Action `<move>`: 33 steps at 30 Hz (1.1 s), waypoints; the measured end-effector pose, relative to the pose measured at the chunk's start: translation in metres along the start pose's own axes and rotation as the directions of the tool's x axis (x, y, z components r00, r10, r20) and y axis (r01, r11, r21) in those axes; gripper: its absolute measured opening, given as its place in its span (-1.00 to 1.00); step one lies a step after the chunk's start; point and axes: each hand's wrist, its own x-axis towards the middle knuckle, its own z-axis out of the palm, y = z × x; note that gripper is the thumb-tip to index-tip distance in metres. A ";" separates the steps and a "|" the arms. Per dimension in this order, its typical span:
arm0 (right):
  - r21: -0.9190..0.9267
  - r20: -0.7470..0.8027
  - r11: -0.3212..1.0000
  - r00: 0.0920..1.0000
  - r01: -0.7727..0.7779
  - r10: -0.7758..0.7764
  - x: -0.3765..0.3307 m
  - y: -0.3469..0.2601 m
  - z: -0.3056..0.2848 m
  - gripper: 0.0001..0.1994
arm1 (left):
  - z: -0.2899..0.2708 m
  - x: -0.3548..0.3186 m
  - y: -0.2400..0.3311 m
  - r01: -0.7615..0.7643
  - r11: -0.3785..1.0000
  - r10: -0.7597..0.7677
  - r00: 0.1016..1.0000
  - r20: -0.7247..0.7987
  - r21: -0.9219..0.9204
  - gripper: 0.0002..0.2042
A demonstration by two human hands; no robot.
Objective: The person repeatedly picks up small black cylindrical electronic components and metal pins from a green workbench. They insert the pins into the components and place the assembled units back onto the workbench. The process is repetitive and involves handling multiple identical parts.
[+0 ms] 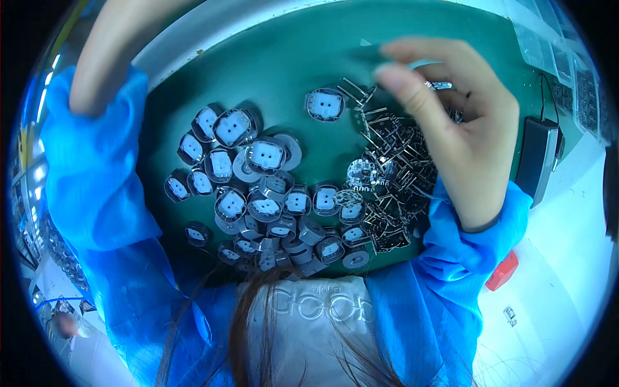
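Observation:
My right hand [461,106] is raised above a heap of small circuit boards with long metal pins [396,151]. Its fingers curl in and the thumb tip comes close to the blurred index fingertip. A small shiny silver piece [440,85] shows among the curled fingers; I cannot make out what it is. My left forearm reaches up past the upper left edge, so that hand is out of view. One round dark-rimmed housing with a pale inside [325,105] lies alone left of the boards. Several more such housings [265,155] are piled further left, nearer my body.
Everything lies on a green mat [284,58] with a pale raised rim [187,55] behind it. A black box with a cable [537,155] stands at the right, near clear plastic trays [567,58]. A red object [501,271] sits beside my right sleeve.

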 end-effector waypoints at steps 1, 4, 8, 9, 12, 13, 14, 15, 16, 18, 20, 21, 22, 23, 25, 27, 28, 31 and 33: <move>-0.141 0.044 0.981 0.990 0.135 -0.131 0.001 0.010 0.002 -0.79 | -0.005 0.001 -0.013 0.021 0.997 -0.019 1.000 -0.019 0.077 -0.86; -0.228 0.099 0.944 0.970 0.238 -0.221 -0.003 0.017 0.008 -0.78 | -0.009 0.006 -0.039 0.022 0.912 0.000 0.999 -0.052 0.411 -0.88; -0.196 0.091 0.963 0.981 0.187 -0.172 -0.005 0.015 0.006 -0.83 | -0.002 -0.005 -0.019 -0.228 0.479 0.457 0.889 -0.019 0.848 -0.87; -0.167 0.098 0.970 0.982 0.176 -0.161 -0.006 0.013 0.006 -0.82 | -0.002 -0.008 -0.012 -0.287 0.549 0.460 0.888 0.003 0.784 -0.84; -0.039 0.112 0.999 0.994 -0.014 0.019 -0.007 0.004 0.002 -0.75 | 0.008 -0.024 0.021 -0.366 0.899 0.339 0.930 0.145 0.241 -0.67; 0.003 0.094 0.992 0.987 -0.128 0.127 -0.012 0.012 -0.001 -0.72 | 0.028 -0.021 0.023 -0.362 0.928 0.336 0.915 0.224 0.087 -0.64; 0.013 0.115 0.994 0.988 -0.110 0.108 -0.009 0.008 -0.001 -0.69 | 0.026 -0.031 0.034 -0.285 0.958 0.275 0.917 0.289 -0.009 -0.61; 0.021 0.133 0.995 0.987 -0.095 0.092 -0.006 0.006 -0.002 -0.66 | 0.031 -0.042 0.038 -0.245 0.969 0.222 0.916 0.334 0.026 -0.60; 0.018 0.140 0.996 0.987 -0.087 0.084 -0.006 0.004 -0.002 -0.64 | 0.034 -0.044 0.040 -0.219 0.975 0.193 0.910 0.367 0.032 -0.60; 0.074 0.096 0.996 0.994 -0.048 0.041 -0.005 0.010 0.003 -0.67 | 0.042 -0.042 0.043 -0.175 0.984 0.148 0.893 0.426 0.025 -0.59; 0.130 0.088 0.991 0.996 -0.035 0.023 -0.005 0.008 0.002 -0.71 | 0.040 -0.041 0.047 -0.147 0.989 0.129 0.891 0.436 0.009 -0.60; 0.155 0.102 0.987 0.994 -0.049 0.033 -0.004 0.005 0.000 -0.74 | 0.037 -0.041 0.047 -0.142 0.990 0.130 0.896 0.423 -0.004 -0.60; 0.175 0.114 0.983 0.992 -0.064 0.045 -0.003 0.004 -0.002 -0.76 | 0.036 -0.041 0.046 -0.141 0.990 0.137 0.902 0.410 -0.020 -0.61; 0.203 0.088 0.978 0.996 -0.045 0.028 -0.003 0.004 -0.003 -0.79 | 0.037 -0.040 0.046 -0.083 0.994 0.104 0.926 0.363 -0.074 -0.61; 0.248 0.037 0.969 0.999 0.002 -0.011 -0.002 0.009 -0.005 -0.83 | 0.040 -0.038 0.046 0.029 0.981 0.026 0.960 0.277 -0.191 -0.63; 0.271 -0.009 0.960 0.998 0.066 -0.066 0.000 0.016 -0.006 -0.85 | 0.030 -0.029 0.046 0.167 0.910 -0.014 0.927 0.375 -0.379 -0.73; 0.282 -0.028 0.953 0.994 0.107 -0.103 0.000 0.020 -0.004 -0.85 | 0.027 -0.027 0.046 0.198 0.879 -0.008 0.916 0.402 -0.433 -0.74; 0.262 -0.084 0.948 0.983 0.180 -0.163 0.000 0.026 0.000 -0.86 | 0.024 -0.026 0.048 0.219 0.843 0.021 0.900 0.436 -0.492 -0.71; 0.140 -0.118 0.984 0.989 0.109 -0.093 -0.004 0.010 0.003 -0.87 | 0.027 -0.028 0.065 0.227 0.892 -0.042 0.903 0.428 -0.391 -0.68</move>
